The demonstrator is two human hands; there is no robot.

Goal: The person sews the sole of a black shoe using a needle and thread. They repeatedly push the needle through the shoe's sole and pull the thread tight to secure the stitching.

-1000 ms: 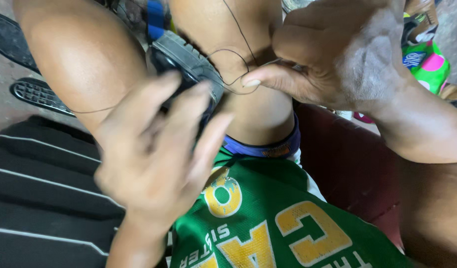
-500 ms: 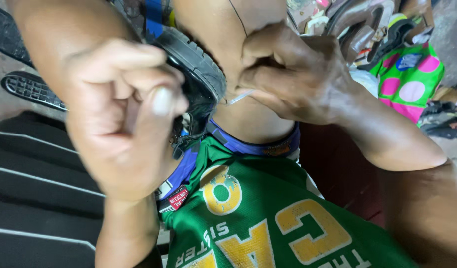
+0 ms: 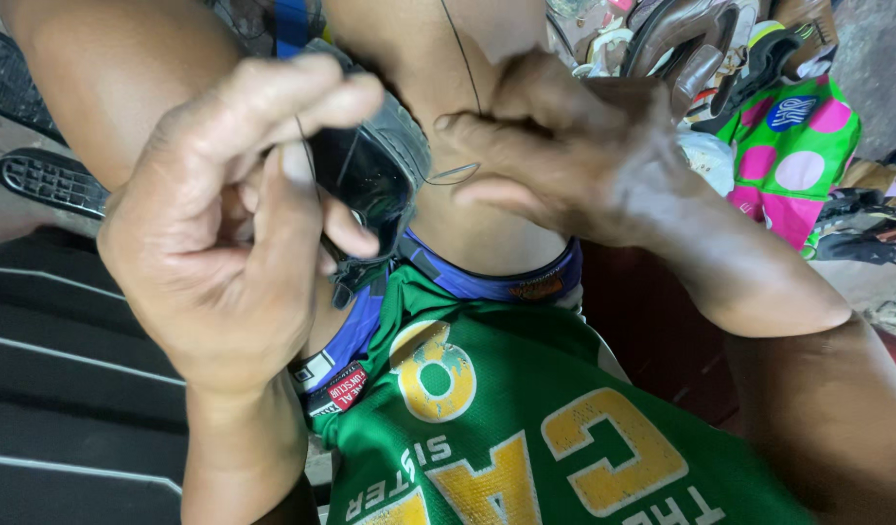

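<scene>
Left hand [image 3: 234, 253] hides most of black shoe [image 3: 370, 170]; thread's [image 3: 462, 68] end unseen.

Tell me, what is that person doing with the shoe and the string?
A person sits with a black rubber-soled shoe wedged between their bare knees. Their left hand is curled in front of the shoe, pinching a thin dark thread. Their right hand pinches the same thread, which loops beside the shoe. A pile of other shoes and a green bag with pink dots lie to the right.

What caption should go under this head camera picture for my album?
Two bare hands, left hand and right hand, pull a thin dark thread at a black shoe held between the knees.
</scene>
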